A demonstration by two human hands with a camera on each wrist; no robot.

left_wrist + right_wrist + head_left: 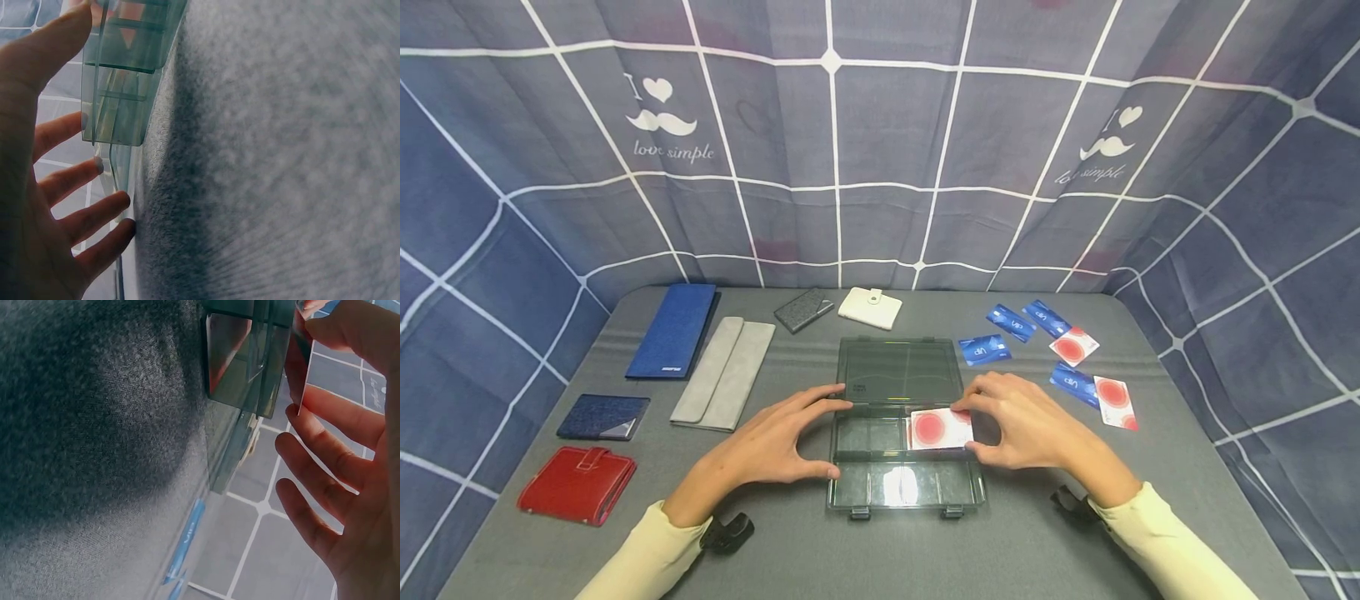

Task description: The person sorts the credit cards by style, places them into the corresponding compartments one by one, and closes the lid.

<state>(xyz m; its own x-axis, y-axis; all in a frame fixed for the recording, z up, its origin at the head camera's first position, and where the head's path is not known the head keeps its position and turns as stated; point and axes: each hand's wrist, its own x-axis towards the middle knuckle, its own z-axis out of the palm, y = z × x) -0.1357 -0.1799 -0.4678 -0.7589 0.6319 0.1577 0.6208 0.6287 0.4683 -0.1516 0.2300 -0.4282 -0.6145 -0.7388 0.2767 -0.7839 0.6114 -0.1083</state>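
Observation:
A clear grey-green plastic compartment box [868, 487] lies opened on the table, its lid [898, 367] folded toward the back. My right hand [1026, 421] pinches a white card with a red circle [942, 429] by its edge, over the right middle compartment. In the right wrist view the card [301, 375] is held between thumb and fingers just above the rim. Another card [226, 353] shows through the box wall there. My left hand [778, 437] is at the box's left side, thumb and fingers spread, fingertips touching or very near the wall.
Blue VIP cards [985, 349] and white-red cards [1116, 402] lie to the right. On the left are a blue folder [673, 329], a grey long wallet [722, 373], a navy wallet [601, 417] and a red wallet [577, 483]. Behind the box are dark [803, 310] and white [870, 308] card holders.

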